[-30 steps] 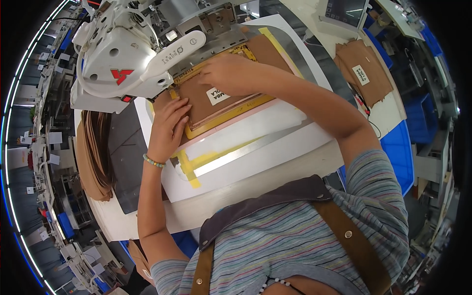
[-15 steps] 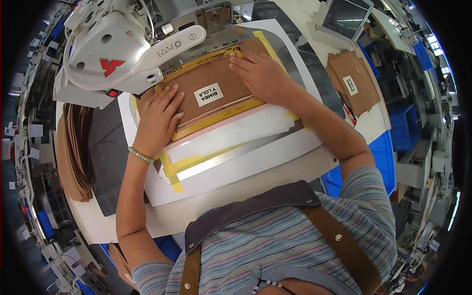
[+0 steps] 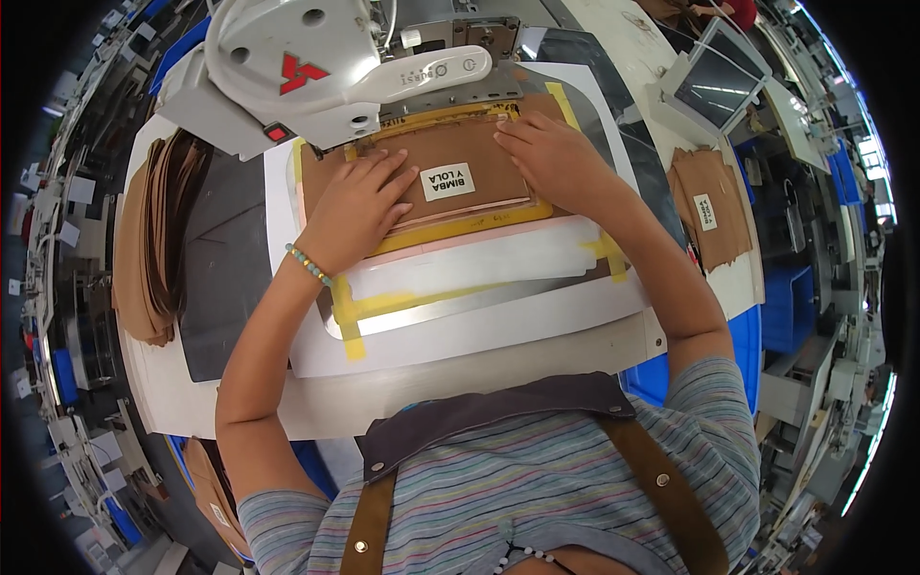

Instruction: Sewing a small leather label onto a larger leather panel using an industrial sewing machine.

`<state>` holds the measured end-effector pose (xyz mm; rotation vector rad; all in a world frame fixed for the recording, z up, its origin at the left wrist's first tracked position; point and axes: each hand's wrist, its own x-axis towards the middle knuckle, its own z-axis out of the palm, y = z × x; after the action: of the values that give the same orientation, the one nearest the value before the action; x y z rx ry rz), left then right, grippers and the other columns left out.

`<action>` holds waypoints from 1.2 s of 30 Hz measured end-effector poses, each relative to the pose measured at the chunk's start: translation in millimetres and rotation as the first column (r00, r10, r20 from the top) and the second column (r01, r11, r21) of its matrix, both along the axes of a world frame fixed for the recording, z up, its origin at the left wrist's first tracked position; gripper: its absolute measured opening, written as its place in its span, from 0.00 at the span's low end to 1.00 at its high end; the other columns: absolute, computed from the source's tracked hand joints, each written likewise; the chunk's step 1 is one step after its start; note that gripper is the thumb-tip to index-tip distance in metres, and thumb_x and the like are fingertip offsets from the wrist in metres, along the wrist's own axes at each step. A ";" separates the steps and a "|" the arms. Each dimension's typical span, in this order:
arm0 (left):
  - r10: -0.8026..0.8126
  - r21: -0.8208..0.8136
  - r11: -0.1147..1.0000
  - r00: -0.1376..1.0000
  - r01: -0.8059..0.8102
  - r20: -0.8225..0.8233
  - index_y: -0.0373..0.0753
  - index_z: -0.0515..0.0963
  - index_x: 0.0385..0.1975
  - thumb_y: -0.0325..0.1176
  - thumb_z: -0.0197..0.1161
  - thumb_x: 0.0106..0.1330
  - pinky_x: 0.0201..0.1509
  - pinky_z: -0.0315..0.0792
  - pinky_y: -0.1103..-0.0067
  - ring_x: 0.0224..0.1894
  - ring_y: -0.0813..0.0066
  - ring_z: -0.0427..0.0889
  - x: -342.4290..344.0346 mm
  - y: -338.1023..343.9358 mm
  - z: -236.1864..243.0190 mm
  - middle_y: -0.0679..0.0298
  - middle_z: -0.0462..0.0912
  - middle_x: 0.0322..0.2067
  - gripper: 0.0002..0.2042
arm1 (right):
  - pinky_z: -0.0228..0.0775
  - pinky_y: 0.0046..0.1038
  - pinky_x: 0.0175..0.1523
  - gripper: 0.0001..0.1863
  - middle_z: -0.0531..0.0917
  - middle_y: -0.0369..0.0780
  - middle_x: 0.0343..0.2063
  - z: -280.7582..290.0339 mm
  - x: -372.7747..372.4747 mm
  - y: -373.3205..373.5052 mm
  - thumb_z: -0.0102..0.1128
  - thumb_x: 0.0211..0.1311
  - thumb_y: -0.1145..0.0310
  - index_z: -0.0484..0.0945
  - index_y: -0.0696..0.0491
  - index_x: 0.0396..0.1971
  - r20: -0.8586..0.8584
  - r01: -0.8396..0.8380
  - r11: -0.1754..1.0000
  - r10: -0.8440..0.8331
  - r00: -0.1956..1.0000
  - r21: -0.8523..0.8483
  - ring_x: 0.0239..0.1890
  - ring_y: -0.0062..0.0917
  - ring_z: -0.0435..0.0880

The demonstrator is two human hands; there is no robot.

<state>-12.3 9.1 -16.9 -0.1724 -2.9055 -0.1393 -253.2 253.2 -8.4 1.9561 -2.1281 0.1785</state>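
Observation:
A brown fabric panel (image 3: 450, 153) with a white printed label (image 3: 448, 181) lies in a yellow-edged template (image 3: 470, 227) beneath the sewing machine head (image 3: 297, 67). My left hand (image 3: 356, 206) rests on the panel's left part, palm down, fingers spread and pointing away from me. On the right end, my right hand (image 3: 567, 165) lies with its fingertips near the template's far edge and the thumb side on the fabric. Neither hand grips anything. Under the template is a clamp plate (image 3: 498, 264) with yellow tape along its borders.
Stacked brown panels (image 3: 158, 240) stand at the table's left side. More labelled brown pieces (image 3: 724, 206) lie at the right, below a small screen (image 3: 719, 86). Blue bins (image 3: 788, 307) are beyond the right edge. The machine overhangs the far left of the work.
The whole view has shifted, so the machine and panel appear farther right and slightly higher. Both hands stay on the panel in nearly the same places.

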 end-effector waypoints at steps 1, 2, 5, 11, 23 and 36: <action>-0.013 -0.006 1.000 1.000 0.013 -0.003 0.41 0.77 0.68 0.36 0.67 0.73 0.75 0.67 0.60 0.72 0.53 0.72 -1.5 2.0 -1.4 0.56 0.74 0.72 0.24 | 0.77 0.32 0.63 0.21 0.84 0.37 0.62 1.9 -1.0 -0.9 0.63 0.67 0.72 0.82 0.55 0.59 -0.005 -0.011 1.000 0.011 1.000 -0.002 0.63 0.31 0.79; -0.018 -0.010 1.000 1.000 0.018 -0.006 0.42 0.77 0.68 0.36 0.67 0.73 0.75 0.67 0.60 0.72 0.52 0.72 -2.4 3.0 -2.3 0.56 0.74 0.72 0.24 | 0.75 0.33 0.67 0.21 0.83 0.38 0.63 3.5 -1.3 -2.0 0.63 0.68 0.72 0.82 0.56 0.61 0.028 0.013 0.998 -0.014 1.000 0.055 0.64 0.32 0.78; -0.019 0.023 1.000 1.000 0.019 -0.012 0.42 0.76 0.68 0.36 0.66 0.74 0.74 0.68 0.60 0.72 0.52 0.72 -5.8 4.5 -3.9 0.56 0.74 0.72 0.24 | 0.73 0.34 0.71 0.22 0.83 0.38 0.65 8.5 -3.9 -5.8 0.62 0.69 0.73 0.82 0.55 0.62 0.062 0.026 0.992 -0.034 0.997 0.122 0.67 0.33 0.77; -0.037 0.049 0.998 0.999 0.038 -0.027 0.42 0.76 0.68 0.35 0.65 0.75 0.73 0.69 0.59 0.72 0.51 0.73 -8.4 8.5 -3.7 0.55 0.76 0.70 0.23 | 0.75 0.34 0.70 0.21 0.84 0.37 0.65 15.5 -3.0 -14.4 0.60 0.68 0.76 0.84 0.55 0.60 0.129 -0.011 0.991 -0.006 0.992 0.131 0.67 0.33 0.78; -0.045 0.111 0.993 0.999 0.047 -0.022 0.38 0.77 0.67 0.34 0.64 0.76 0.75 0.68 0.60 0.73 0.51 0.72 -6.3 8.1 -3.5 0.53 0.75 0.70 0.21 | 0.78 0.33 0.65 0.20 0.87 0.37 0.59 14.4 15.4 -48.8 0.61 0.64 0.76 0.86 0.56 0.55 0.167 -0.099 0.990 0.081 0.983 0.102 0.59 0.32 0.81; -0.011 0.144 0.989 1.000 0.010 0.007 0.35 0.76 0.67 0.35 0.62 0.77 0.76 0.69 0.63 0.73 0.51 0.72 1.0 5.5 -3.0 0.52 0.75 0.70 0.22 | 0.78 0.31 0.62 0.20 0.88 0.38 0.56 4.2 32.1 -80.8 0.66 0.59 0.74 0.87 0.57 0.53 0.081 -0.238 0.970 0.234 0.969 0.047 0.56 0.33 0.81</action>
<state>-11.3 14.7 -19.9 -0.1625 -2.8885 -0.3517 -221.0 172.4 -4.2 2.2676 -1.9573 0.2404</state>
